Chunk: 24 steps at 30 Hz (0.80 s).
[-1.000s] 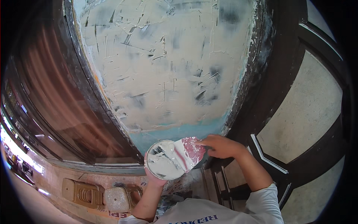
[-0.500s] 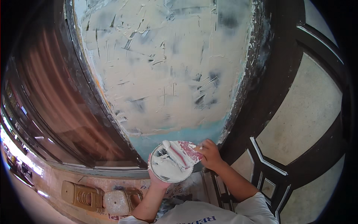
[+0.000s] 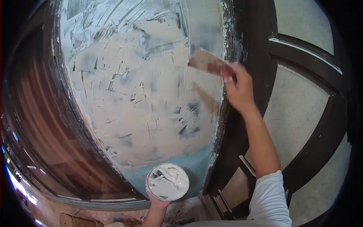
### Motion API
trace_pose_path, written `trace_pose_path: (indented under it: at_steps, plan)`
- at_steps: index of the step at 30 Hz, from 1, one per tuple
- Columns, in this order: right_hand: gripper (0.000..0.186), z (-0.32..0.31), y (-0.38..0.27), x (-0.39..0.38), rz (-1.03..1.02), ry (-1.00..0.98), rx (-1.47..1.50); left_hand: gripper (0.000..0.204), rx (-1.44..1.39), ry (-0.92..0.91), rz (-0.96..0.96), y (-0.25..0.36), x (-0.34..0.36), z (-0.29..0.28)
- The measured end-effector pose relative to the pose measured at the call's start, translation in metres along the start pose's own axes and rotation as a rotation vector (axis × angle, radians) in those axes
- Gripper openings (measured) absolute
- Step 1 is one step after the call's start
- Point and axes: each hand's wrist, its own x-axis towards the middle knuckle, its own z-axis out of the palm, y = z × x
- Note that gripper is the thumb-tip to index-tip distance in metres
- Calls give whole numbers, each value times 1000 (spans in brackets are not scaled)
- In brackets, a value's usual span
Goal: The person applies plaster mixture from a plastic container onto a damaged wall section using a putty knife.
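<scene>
My left hand [image 3: 159,201] is closed round the side of a round tub of white filler [image 3: 168,182], held low in front of the wall panel. The filler inside is streaked, with dark patches. My right hand [image 3: 239,87] grips a putty knife [image 3: 206,62] by its reddish, filler-smeared end, raised at the panel's upper right. Its wide blade points left, near the surface; I cannot tell if it touches. The wall panel [image 3: 124,109] bears uneven cream filler with dark scrapes, and a bare turquoise strip [image 3: 177,160] along its bottom.
Dark wooden frames [image 3: 236,41] smeared with filler border the panel. To the right, a dark door with pale panels [image 3: 298,109] stands close to my right arm. At left is a glazed frame with a brown curtain [image 3: 56,125]. A tan plastic stool [image 3: 77,220] sits at lower left.
My right hand has lifted the putty knife from the tub up to the panel's upper right. The tub sits slightly lower in view, and the view has shifted upward and right.
</scene>
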Motion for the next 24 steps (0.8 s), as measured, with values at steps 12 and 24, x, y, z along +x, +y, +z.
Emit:
trace_pose_path:
  at_steps: [12, 24]
  plan:
    - [19, -11, 30, 91, -117, -10, -471, 59, 56, 49, 67, 3, -3, -22]
    - [20, -24, 38, 104, -91, 7, -489, 61, 82, 58, 46, -3, -3, -27]
